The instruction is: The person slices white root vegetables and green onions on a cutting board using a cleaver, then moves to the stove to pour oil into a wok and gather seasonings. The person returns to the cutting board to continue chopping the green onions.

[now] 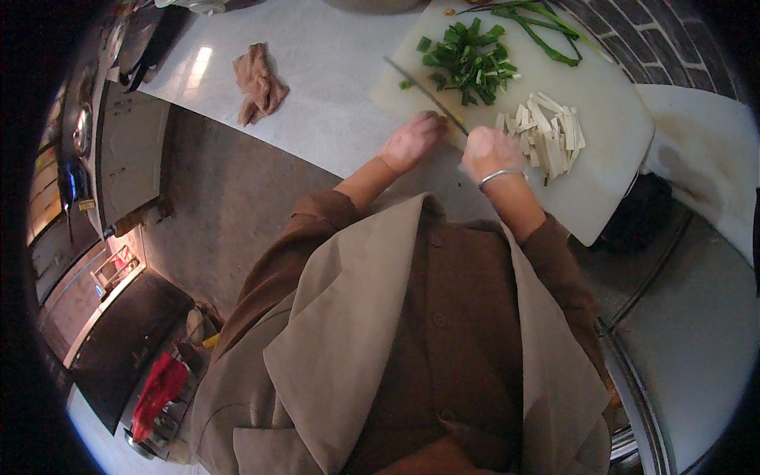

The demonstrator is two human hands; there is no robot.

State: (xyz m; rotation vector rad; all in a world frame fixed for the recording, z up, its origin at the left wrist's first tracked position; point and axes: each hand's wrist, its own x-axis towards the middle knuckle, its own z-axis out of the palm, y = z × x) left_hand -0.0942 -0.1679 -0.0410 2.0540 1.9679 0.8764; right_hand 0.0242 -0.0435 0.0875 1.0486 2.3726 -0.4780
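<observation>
My right hand (491, 153), with a metal bangle on its wrist, grips a kitchen knife (424, 92) whose blade slants toward the far left over a white cutting board (611, 136). Close to the blade, at the board's near-left edge, is my left hand (414, 139), its fingers curled down. A little yellowish food (456, 119) shows beside the blade; the fingers hide whatever lies under them. Beyond the knife sits a heap of chopped green onion (472, 59). White cut food strips (549, 133) are piled just right of my right hand.
Long green onion leaves (543, 29) lie at the board's far edge, near a brick-patterned wall (653, 41). A crumpled brown cloth (259, 86) rests on the light countertop (320, 71). Its front edge drops to the floor (214, 172) at left. Another pale surface (706, 142) adjoins at right.
</observation>
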